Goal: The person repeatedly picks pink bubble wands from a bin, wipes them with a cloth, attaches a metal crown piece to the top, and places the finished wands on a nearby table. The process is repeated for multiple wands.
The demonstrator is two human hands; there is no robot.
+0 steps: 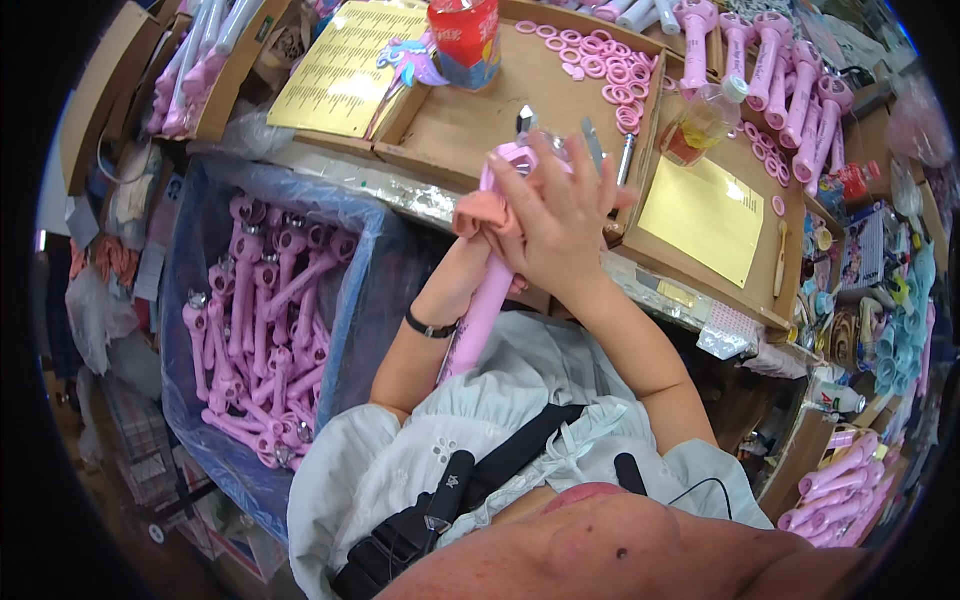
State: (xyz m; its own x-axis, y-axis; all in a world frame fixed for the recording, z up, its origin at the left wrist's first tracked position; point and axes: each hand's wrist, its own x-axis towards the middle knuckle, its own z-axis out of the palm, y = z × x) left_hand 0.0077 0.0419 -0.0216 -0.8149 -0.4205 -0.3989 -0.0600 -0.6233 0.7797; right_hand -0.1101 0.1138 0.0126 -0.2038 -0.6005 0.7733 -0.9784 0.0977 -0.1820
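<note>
My left hand (463, 268) is closed around the long handle of a pink toy wand (484, 312), held tilted in front of my chest. An orange cloth (484, 214) lies over the fingers of that hand, against the handle. At the wand's top is a wider pink head (517, 155), partly covered by my right hand (560, 220). The right hand's fingers are stretched and spread, with its palm against or just beside the head; the contact itself is hidden. Past the fingertips, a clear pointed piece and a metal blade-like part show at the tray's near edge.
A blue-lined bin (350, 290) at left holds several pink wands (265, 350). Pink rings (615, 70) lie in a cardboard tray (440, 130), with a red drink container (466, 45) behind. Right are a bottle (705, 120), a yellow sheet (703, 215) and more wands (775, 65).
</note>
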